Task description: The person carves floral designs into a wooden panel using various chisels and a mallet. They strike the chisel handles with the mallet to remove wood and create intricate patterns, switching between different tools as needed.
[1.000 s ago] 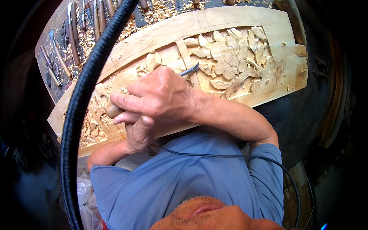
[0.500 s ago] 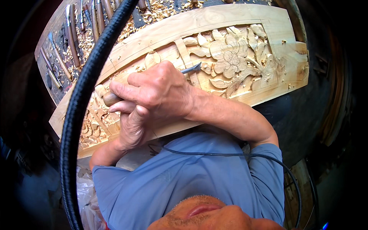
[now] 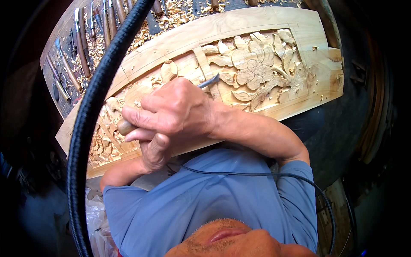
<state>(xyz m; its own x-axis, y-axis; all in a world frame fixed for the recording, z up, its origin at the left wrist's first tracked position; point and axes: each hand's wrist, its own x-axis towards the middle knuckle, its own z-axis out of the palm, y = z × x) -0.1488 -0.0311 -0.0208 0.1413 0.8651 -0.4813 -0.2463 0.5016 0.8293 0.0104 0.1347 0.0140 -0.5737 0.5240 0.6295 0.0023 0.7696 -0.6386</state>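
My right hand [image 3: 177, 109] is closed in a fist around a carving chisel [image 3: 209, 81]. The rounded end of its wooden handle [image 3: 126, 127] sticks out at the left of the fist, and the flared steel blade points to the right. Tucked under the right hand, my left hand [image 3: 155, 154] presses against it with its thumb raised; most of its fingers are hidden, but they appear closed about the chisel. Below the hands lies a pale wooden panel [image 3: 252, 19] with a curved upper edge. The blade tip hovers over or touches the panel beside a carved flower [image 3: 255, 72] with leaves.
Several chisels and gouges [image 3: 81, 40] lie at the upper left among wood shavings [image 3: 177, 13] on the dark bench. A thick black braided cable [image 3: 87, 111] crosses the view on the left. Another thin cable [image 3: 231, 173] runs over my blue shirt. A clear plastic bag [image 3: 97, 218] is at the lower left.
Both hands have shifted slightly toward me with the chisel, and its tip has drawn back a little to the left. The grip looks the same.
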